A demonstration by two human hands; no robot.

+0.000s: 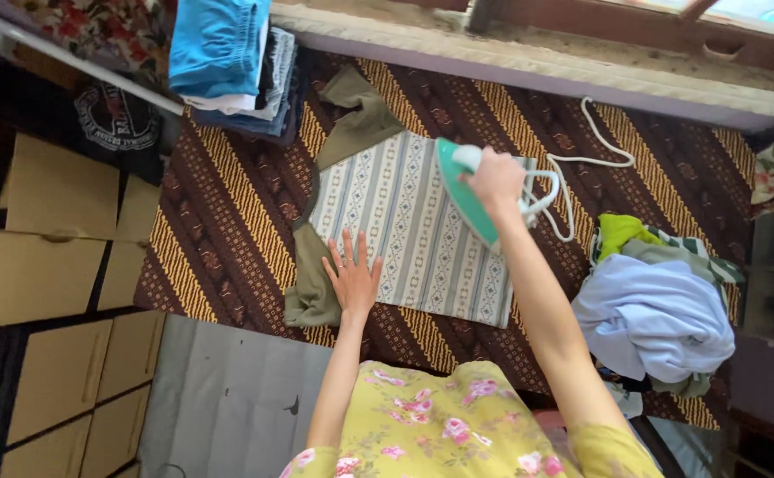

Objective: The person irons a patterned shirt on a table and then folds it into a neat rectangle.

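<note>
My right hand (496, 180) grips the white handle of a teal and white iron (468, 196), held over the right part of a pale patterned cloth (404, 232) spread flat on the table. My left hand (351, 274) lies flat, fingers apart, on the cloth's lower left edge. An olive green garment (351, 119) sticks out from under the cloth at its top and left sides. The iron's white cord (581, 159) loops to the right.
A stack of folded clothes (227, 62) sits at the top left. A heap of unfolded clothes (652, 310), light blue, green and striped, lies at the right. A brown and gold patterned cover (227, 212) drapes the table. Cardboard boxes (50, 248) stand at left.
</note>
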